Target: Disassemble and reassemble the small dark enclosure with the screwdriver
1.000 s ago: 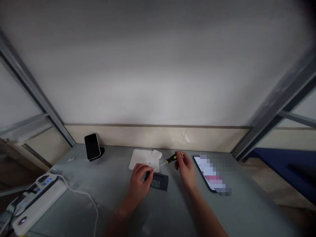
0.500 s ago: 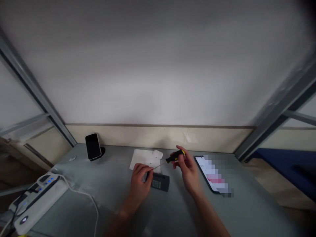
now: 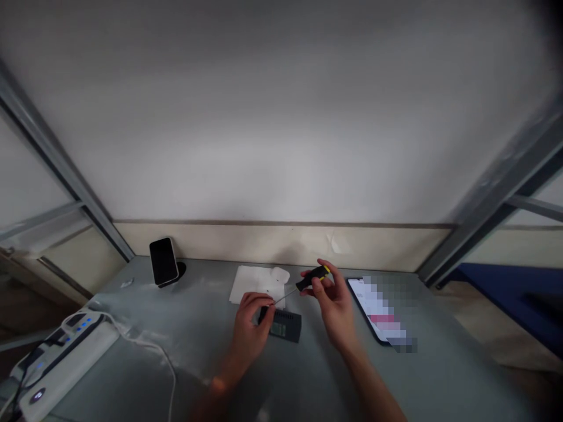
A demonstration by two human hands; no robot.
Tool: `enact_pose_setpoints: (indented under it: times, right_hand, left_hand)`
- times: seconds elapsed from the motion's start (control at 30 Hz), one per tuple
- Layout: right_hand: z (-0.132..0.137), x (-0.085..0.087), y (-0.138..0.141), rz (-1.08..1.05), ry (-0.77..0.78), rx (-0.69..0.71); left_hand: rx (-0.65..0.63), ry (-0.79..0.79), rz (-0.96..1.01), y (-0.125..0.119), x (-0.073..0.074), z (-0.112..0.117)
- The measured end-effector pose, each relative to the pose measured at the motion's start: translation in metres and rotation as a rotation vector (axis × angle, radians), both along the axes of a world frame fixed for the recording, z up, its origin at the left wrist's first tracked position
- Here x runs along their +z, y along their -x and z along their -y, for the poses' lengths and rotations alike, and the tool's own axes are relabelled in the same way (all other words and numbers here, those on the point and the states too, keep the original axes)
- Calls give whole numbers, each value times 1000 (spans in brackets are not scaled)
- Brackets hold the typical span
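Note:
My right hand grips the black and yellow handle of a screwdriver. Its thin shaft slants down to the left, ending at the fingertips of my left hand. Thumb and fingers of that left hand are pinched together around the tip; anything small between them is too tiny to make out. Just beneath, a dark grey box with vent slots and a label lies on the table, its left end partly covered by my left hand. Behind it are white paper sheets with a small dark speck on top.
A phone with a lit, partly blurred screen lies to the right. At the back left stands a small black-screened device. A white power strip with blue lights and a white cable occupy the left side of the grey table.
The screwdriver handle has turned slightly in my right hand, whose fingers have shifted around it. My left hand stays pinched at the tip. The view has moved a little.

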State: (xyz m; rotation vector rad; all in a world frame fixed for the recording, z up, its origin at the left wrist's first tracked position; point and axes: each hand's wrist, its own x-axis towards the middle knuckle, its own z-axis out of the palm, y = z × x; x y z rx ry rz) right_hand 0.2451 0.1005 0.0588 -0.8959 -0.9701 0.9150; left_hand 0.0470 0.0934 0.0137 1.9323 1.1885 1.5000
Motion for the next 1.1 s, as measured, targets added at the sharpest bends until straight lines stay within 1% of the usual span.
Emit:
enact_pose_setpoints:
  times: [0.17,0.3,0.4,0.53,0.63,0.97,1.1]
  right_hand:
    - [-1,0,0,3,3,-43]
    - [-3,0,-6,-27,-18,-128]
    - [-3,2,-12,-36,-38,-186]
    - [3,9,-11,41,-76,-201]
    - [9,14,-8,128,-109,-197]
    - [15,17,-8,171,-170,-178]
    - [16,17,-7,196,-165,-197]
  left_hand:
    - [-52,85,23,5,2,2]
    - [-185,178,43,11,3,3]
    - [-283,298,62,11,-1,5]
    - [-347,443,104,4,-5,8]
    - [-355,494,105,1,-4,9]
    - [-365,413,11,1,5,11]
    - [-365,393,1,-2,9,12]
